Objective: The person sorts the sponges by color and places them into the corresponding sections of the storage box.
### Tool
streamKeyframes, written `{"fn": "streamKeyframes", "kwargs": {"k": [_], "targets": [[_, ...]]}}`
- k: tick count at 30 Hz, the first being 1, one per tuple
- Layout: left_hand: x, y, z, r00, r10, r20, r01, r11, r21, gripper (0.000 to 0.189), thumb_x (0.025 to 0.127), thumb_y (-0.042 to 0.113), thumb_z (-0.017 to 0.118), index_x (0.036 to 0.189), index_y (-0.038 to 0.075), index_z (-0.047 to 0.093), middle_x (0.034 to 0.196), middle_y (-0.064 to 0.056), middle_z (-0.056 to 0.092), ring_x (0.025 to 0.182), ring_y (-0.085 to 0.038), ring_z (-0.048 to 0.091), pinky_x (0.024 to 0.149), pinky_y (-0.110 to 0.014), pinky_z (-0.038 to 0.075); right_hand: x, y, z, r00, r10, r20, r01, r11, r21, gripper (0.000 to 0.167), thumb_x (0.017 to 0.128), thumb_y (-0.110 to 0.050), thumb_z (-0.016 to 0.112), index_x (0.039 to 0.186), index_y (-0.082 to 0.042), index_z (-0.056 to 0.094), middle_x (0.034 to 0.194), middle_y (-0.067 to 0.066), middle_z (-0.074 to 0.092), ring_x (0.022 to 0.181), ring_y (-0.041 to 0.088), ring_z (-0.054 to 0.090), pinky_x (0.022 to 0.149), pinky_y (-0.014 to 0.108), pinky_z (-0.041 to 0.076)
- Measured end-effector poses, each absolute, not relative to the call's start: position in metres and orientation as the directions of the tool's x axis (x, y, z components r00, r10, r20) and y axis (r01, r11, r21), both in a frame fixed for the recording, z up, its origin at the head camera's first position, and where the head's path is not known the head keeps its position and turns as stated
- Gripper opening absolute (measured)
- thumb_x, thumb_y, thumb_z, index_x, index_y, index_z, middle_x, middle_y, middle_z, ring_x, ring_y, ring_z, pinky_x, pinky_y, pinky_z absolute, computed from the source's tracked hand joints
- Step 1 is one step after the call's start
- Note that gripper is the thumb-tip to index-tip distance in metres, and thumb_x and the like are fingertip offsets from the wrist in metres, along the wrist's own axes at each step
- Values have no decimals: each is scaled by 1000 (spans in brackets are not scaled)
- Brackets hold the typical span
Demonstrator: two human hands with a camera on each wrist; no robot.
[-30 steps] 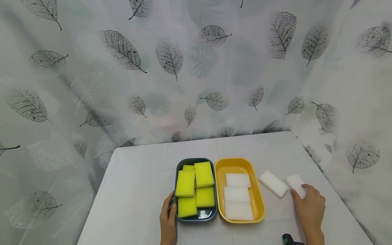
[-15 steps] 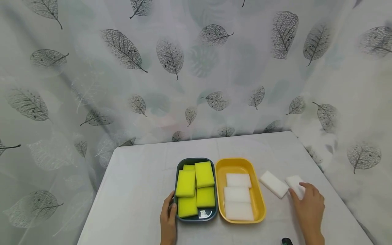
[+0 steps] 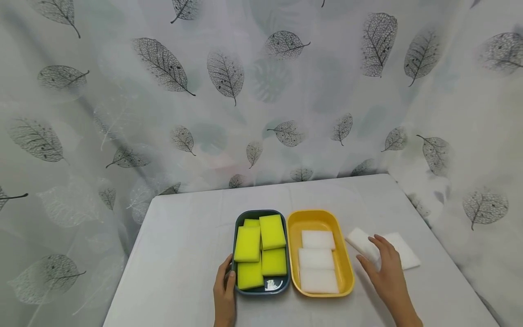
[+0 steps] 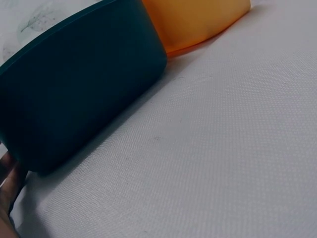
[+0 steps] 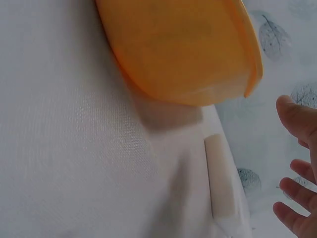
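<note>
Fingers spread wide on the right hand (image 3: 389, 274); those of the left hand (image 3: 224, 286) lie along a tray's outer wall, though whether they grip it I can't make out. On the white table (image 3: 184, 254), a yellow tray (image 3: 314, 220) stands just beside the dark blue tray (image 3: 283, 282) that the left hand touches. Yellow sponges (image 3: 247, 244) fill most of the blue one; three white blocks (image 3: 316, 259) lie in the yellow. Two loose white blocks (image 3: 405, 250) lie right of both, partly hidden by the right hand.

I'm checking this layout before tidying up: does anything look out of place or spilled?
Two white rectangular spongy blocks lie slanted on the white-covered table, outside the yellow oblong plastic tray. Three similar blocks line up inside it, so the loose pair looks out of place. I see no spill.
</note>
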State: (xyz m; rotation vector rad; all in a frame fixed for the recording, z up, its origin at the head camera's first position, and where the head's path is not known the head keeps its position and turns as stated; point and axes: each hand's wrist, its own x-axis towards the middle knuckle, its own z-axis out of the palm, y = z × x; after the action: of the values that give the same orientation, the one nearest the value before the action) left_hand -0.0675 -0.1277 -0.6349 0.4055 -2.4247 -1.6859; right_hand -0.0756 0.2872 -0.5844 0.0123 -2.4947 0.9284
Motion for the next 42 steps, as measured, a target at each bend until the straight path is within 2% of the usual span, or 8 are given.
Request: {"fn": "streamKeyframes", "kwargs": {"k": [4, 7, 10, 17, 24, 28, 31, 42], "targets": [[-68, -127, -632, -951, -308, -22, -128, 330, 935, 41, 111, 40, 46, 152, 33, 50, 153, 10, 55, 139, -8, 49, 112, -13, 37, -76, 274, -584, -892, 80, 446, -232, 763, -603, 73, 79, -3, 88, 143, 4, 53, 148, 30, 48, 132, 55, 43, 110, 67, 38], [-68, -127, -631, -952, -307, -24, -128, 324, 937, 41, 111, 39, 46, 152, 33, 50, 153, 10, 55, 138, -7, 49, 111, -11, 36, -76, 266, -583, -879, 21, 476, -293, 764, -575, 76, 76, -1, 89, 143, 1, 54, 148, 28, 49, 132, 51, 44, 128, 33, 27], [-68, -126, -631, -952, -304, -33, -135, 321, 937, 41, 111, 39, 46, 152, 34, 50, 153, 10, 55, 139, -9, 49, 112, -13, 36, -78, 261, -582, -856, -45, 516, -359, 768, -529, 80, 71, -1, 91, 143, 1, 56, 146, 28, 52, 130, 47, 46, 115, 0, 10], [-69, -126, -632, -954, -297, -32, -130, 316, 940, 41, 111, 40, 46, 152, 35, 49, 154, 9, 55, 141, -12, 48, 113, -13, 36, -84, 249, -580, -832, -185, 523, -452, 772, -447, 79, 73, -7, 92, 143, 3, 56, 145, 23, 55, 131, 41, 49, 117, 0, 10], [-69, -126, -633, -955, -295, -32, -129, 317, 940, 41, 111, 41, 46, 152, 35, 49, 153, 10, 55, 139, -12, 49, 112, -14, 38, -92, 241, -573, -882, -253, 398, -433, 769, -471, 77, 83, -22, 89, 149, -7, 53, 150, 16, 54, 136, 34, 51, 118, 1, 14], [-69, -127, -634, -954, -298, -25, -126, 323, 938, 41, 111, 41, 46, 152, 35, 49, 153, 11, 55, 137, -10, 50, 110, -13, 38, -100, 237, -568, -906, -282, 316, -406, 792, -456, 76, 86, -30, 86, 151, -9, 52, 153, 13, 53, 140, 34, 51, 120, 32, 40], [-68, -128, -635, -953, -302, -19, -122, 326, 938, 41, 111, 40, 46, 152, 36, 49, 153, 11, 55, 135, -9, 50, 109, -14, 39, -107, 233, -565, -910, -316, 269, -409, 796, -446, 77, 87, -32, 85, 152, -8, 50, 155, 16, 51, 141, 37, 49, 113, 56, 45], [-68, -128, -636, -953, -304, -14, -117, 325, 938, 41, 111, 41, 46, 152, 36, 49, 153, 11, 55, 135, -9, 51, 109, -15, 40, -131, 232, -560, -894, -436, 104, -439, 807, -396, 74, 92, -39, 79, 155, -11, 49, 159, 16, 48, 143, 39, 50, 114, 59, 46]]}}
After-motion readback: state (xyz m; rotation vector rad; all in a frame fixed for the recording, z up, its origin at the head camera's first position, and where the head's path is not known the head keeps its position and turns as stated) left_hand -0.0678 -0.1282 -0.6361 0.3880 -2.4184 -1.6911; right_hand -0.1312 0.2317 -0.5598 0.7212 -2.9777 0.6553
